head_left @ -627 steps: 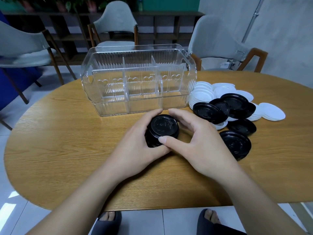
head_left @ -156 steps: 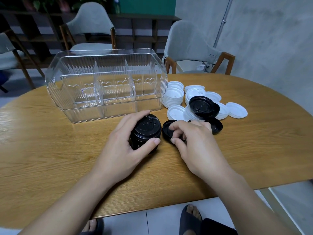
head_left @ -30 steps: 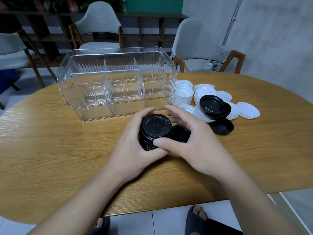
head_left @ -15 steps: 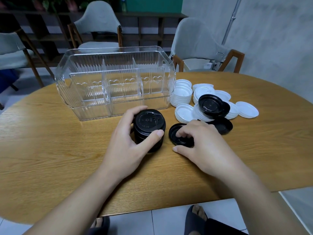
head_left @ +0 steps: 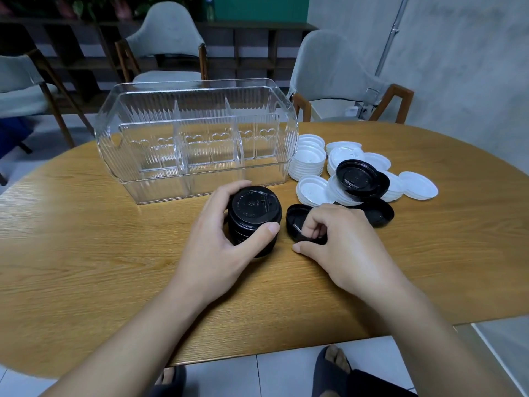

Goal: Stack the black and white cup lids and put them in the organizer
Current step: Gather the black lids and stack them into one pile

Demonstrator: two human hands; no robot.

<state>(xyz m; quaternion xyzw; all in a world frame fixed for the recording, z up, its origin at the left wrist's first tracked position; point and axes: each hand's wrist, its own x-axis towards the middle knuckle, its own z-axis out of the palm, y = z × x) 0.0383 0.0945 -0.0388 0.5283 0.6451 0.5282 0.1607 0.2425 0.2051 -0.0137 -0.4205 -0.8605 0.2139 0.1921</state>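
Observation:
A stack of black lids stands on the wooden table, and my left hand grips it around the side with thumb and fingers. Just right of it a single black lid lies upside down; my right hand curls its fingers over that lid's near rim. Behind stands the clear ribbed organizer with three compartments, nothing in them. To its right lie white lids, some stacked and some loose, with a black lid on top and another black lid flat on the table.
Grey chairs stand behind the table, and a dark shelf runs along the back wall. The table's near edge is just in front of my forearms, with the tiled floor and my sandalled feet below.
A second ago both hands held the black stack. My right hand has since left it and moved right to the upside-down black lid, curling its fingers onto the rim; my left hand still holds the stack.

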